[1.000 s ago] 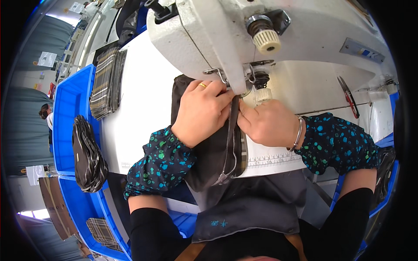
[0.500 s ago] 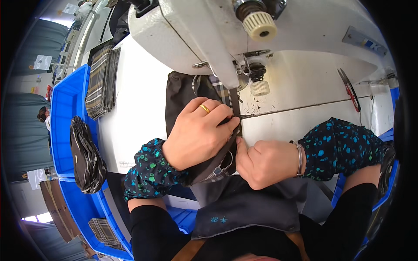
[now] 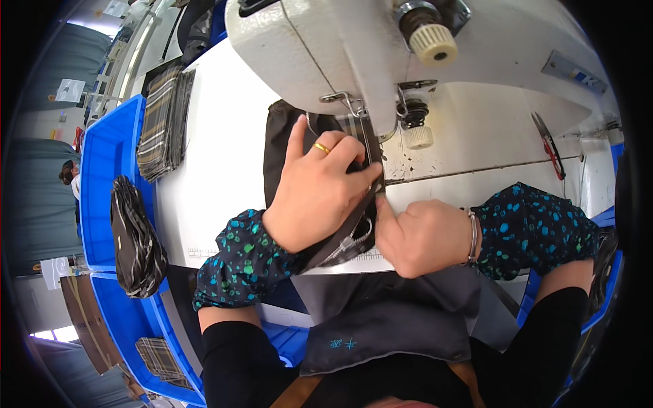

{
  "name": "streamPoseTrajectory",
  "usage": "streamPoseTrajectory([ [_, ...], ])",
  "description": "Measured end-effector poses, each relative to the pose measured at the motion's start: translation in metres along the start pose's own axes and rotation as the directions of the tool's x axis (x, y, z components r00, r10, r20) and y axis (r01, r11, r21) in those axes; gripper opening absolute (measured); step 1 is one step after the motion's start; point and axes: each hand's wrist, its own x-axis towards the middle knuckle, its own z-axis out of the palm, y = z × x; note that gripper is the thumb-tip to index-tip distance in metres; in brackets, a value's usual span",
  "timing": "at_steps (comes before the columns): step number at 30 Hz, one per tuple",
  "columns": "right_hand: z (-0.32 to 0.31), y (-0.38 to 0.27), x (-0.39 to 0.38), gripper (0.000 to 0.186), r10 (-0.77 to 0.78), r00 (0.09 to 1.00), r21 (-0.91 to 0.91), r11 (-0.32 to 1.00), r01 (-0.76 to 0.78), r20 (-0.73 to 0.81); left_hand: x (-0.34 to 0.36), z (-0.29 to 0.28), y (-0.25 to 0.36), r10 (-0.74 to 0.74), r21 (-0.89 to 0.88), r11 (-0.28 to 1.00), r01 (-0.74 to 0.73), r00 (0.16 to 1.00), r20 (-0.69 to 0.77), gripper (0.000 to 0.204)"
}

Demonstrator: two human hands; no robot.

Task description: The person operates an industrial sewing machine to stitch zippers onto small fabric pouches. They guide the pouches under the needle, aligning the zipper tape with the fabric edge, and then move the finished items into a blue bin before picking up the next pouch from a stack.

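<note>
A dark brown fabric piece (image 3: 280,146) with a zipper (image 3: 348,246) and a strip of plaid lies on the white sewing table. Its far end reaches under the sewing machine (image 3: 299,54), beside the needle area. My left hand (image 3: 313,194), a gold ring on one finger, rests on top of the cloth. The index finger stretches away from me and the thumb points right, while the other fingers bend. At the right edge of the cloth, my right hand (image 3: 425,238) is closed, thumb and finger pinching that edge. The silver zipper teeth curve out near the table's front edge.
Thread snips (image 3: 549,146) with red handles lie to the right. At the left, a stack of plaid pieces (image 3: 163,122) stands beside a blue bin (image 3: 109,149); a dark fabric bundle (image 3: 135,238) hangs over its edge. A lower blue bin (image 3: 115,306) holds more plaid pieces.
My left index finger has straightened away from the others. Both hands and the cloth sit slightly farther from me, and the whole view has shifted a little.
</note>
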Motion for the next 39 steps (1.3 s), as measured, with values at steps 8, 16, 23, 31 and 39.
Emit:
streamPoseTrajectory([
  [8, 0.011, 0.028, 0.003, 0.029, 0.075, 0.997, -0.034, 0.997, -0.074, 0.005, 0.018, 0.008, -0.024, -0.018, -0.005, 1.0, 0.017, 0.994, -0.112, 0.02],
  [16, 0.012, 0.036, 0.002, 0.027, 0.193, 0.981, 0.014, 0.981, -0.194, 0.023, 0.019, 0.013, -0.037, -0.069, -0.113, 0.992, 0.06, 0.994, -0.085, 0.031],
  [23, 0.014, 0.049, 0.005, 0.022, 0.623, 0.781, 0.173, 0.765, -0.621, 0.046, 0.014, 0.009, -0.055, -0.051, -0.285, 0.957, 0.047, 0.999, -0.006, 0.043],
  [31, 0.01, 0.051, 0.005, 0.014, 0.34, 0.938, 0.388, 0.857, -0.34, 0.073, 0.003, -0.002, -0.1, -0.33, -0.313, 0.918, 0.246, 0.909, -0.255, 0.03],
  [39, 0.013, 0.046, 0.0, 0.013, 0.199, 0.98, 0.226, 0.954, -0.195, 0.007, 0.009, -0.001, -0.082, -0.167, 0.205, 0.922, 0.328, 0.816, -0.553, 0.025],
])
